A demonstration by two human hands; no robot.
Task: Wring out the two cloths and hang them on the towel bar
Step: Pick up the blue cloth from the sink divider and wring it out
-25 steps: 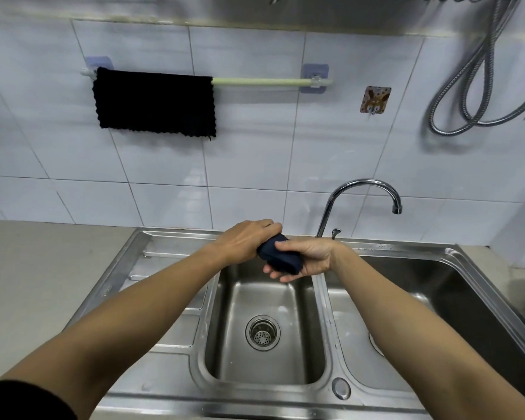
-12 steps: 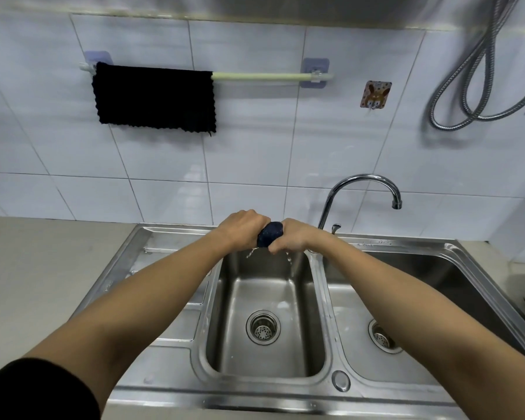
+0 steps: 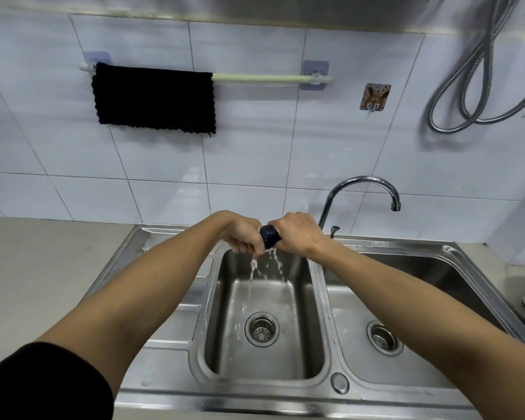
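View from the person's head, looking down at a steel double sink against a white tiled wall. Both bare arms reach fwd over the smaller left basin. The left hand and right hand are fists clamped tight on opposite ends of a dark blue cloth, twisted into a short roll; only a small bit shows btwn them. Fingers of both hands are curled fully around it. Thin streams of water fall from the roll toward the drain, likely why it's held right over the basin. Up on the wall, a black cloth drapes over the left part of a pale green towel bar; the right part is bare, w/ room for the 2nd cloth. A curved tap stands just behind the hands, not running.
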